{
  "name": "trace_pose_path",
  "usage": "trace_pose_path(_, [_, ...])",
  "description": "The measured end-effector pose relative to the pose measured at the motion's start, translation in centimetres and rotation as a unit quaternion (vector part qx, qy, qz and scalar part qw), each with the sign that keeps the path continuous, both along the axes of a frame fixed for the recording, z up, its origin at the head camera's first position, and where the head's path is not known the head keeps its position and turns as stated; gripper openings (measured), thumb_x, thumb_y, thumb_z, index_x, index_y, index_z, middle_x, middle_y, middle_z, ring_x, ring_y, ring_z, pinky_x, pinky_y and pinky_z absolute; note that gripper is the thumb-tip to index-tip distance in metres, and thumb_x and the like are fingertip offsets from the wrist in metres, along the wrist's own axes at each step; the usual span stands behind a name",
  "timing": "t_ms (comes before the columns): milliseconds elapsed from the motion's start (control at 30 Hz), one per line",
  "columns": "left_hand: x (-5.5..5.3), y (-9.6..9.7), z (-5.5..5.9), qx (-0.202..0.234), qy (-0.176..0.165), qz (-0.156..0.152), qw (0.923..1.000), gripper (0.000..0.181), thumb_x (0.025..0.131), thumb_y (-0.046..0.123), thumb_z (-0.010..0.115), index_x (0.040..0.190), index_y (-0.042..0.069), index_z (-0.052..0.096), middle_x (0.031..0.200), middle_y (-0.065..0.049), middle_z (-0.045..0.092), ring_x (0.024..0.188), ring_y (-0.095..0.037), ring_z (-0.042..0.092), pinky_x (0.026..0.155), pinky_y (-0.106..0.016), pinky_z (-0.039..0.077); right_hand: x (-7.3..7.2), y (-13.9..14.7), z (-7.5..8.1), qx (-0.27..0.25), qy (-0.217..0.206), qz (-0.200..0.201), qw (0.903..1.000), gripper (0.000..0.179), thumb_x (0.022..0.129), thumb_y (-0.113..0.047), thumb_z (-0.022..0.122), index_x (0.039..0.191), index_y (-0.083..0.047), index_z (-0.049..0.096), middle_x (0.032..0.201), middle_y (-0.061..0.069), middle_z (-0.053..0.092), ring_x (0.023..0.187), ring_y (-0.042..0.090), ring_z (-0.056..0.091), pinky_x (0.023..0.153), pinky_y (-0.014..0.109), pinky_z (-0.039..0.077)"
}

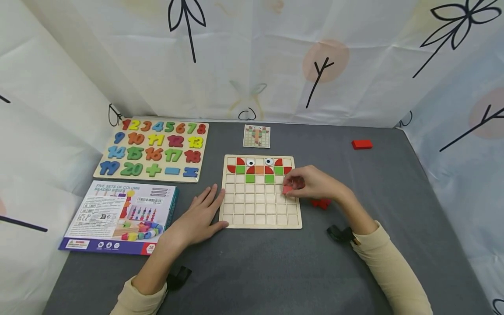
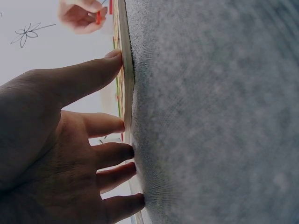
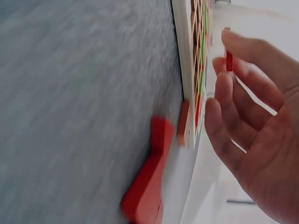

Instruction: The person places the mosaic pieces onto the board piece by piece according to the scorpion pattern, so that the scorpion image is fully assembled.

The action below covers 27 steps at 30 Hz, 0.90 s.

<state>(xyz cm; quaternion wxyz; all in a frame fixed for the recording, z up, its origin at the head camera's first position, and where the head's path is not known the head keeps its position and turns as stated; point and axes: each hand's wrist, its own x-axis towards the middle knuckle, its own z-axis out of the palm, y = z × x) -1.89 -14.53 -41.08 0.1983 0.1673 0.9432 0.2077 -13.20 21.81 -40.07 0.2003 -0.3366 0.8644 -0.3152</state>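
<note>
A wooden grid board [image 1: 260, 210] lies at the middle of the table, with red, green, orange and eye-printed tiles in its upper rows. My right hand [image 1: 315, 183] pinches a small red tile [image 3: 229, 60] between thumb and fingers, over the board's right side. With its fingers extended, my left hand [image 1: 198, 214] touches the board's left edge; in the left wrist view its thumb and fingertips meet the wooden rim [image 2: 127, 70]. Beside the board, partly under my right forearm, lie loose red pieces [image 1: 321, 203], which also show blurred in the right wrist view.
A small pattern card [image 1: 256, 136] lies behind the board. To the left are a board of coloured numbers [image 1: 151, 148] and a boxed bead set [image 1: 118, 218]. Another red block [image 1: 362, 144] sits at the back right. White printed curtains [image 1: 252, 65] enclose the table.
</note>
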Motion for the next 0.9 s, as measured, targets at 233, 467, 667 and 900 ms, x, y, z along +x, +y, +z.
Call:
trace_pose_path(233, [0.0, 0.0, -0.1, 0.001, 0.005, 0.0, 1.0, 0.091, 0.104, 0.038, 0.074, 0.172, 0.004, 0.025, 0.181, -0.025, 0.017, 0.169, -0.049, 0.015, 0.131, -0.074, 0.02, -0.9, -2.7, 0.2, 0.016, 0.03, 0.023, 0.9992, 0.019, 0.094, -0.015, 0.085, 0.112, -0.009, 0.08, 0.094, 0.001, 0.075, 0.084, 0.014, 0.065, 0.077, 0.032, 0.059])
trace_pose_path(467, [-0.1, -0.1, -0.2, 0.004, 0.006, -0.001, 1.0, 0.091, 0.104, 0.038, 0.073, 0.173, 0.004, 0.024, 0.181, -0.025, 0.016, 0.169, -0.049, 0.015, 0.131, -0.075, 0.02, -1.6, -4.3, 0.1, 0.03, 0.039, 0.049, 0.9976, 0.018, 0.094, -0.013, 0.085, 0.111, -0.008, 0.08, 0.095, 0.003, 0.076, 0.083, 0.015, 0.067, 0.078, 0.031, 0.057])
trace_pose_path(667, [-0.1, -0.1, -0.2, 0.005, 0.006, -0.002, 1.0, 0.091, 0.105, 0.038, 0.073, 0.173, 0.004, 0.024, 0.181, -0.025, 0.016, 0.169, -0.049, 0.014, 0.131, -0.075, 0.019, -1.7, -4.9, 0.1, 0.036, 0.036, 0.06, 0.9969, 0.019, 0.095, -0.011, 0.083, 0.114, -0.007, 0.081, 0.1, 0.005, 0.078, 0.083, 0.01, 0.066, 0.078, 0.029, 0.056])
trace_pose_path(900, [0.0, 0.0, -0.2, 0.002, 0.007, -0.003, 1.0, 0.091, 0.104, 0.038, 0.074, 0.172, 0.004, 0.024, 0.181, -0.025, 0.017, 0.169, -0.05, 0.016, 0.131, -0.075, 0.021, -1.5, -5.0, 0.0, 0.023, 0.033, 0.054, 0.9978, 0.018, 0.095, -0.007, 0.082, 0.112, -0.006, 0.081, 0.103, 0.007, 0.078, 0.089, 0.012, 0.071, 0.083, 0.036, 0.063])
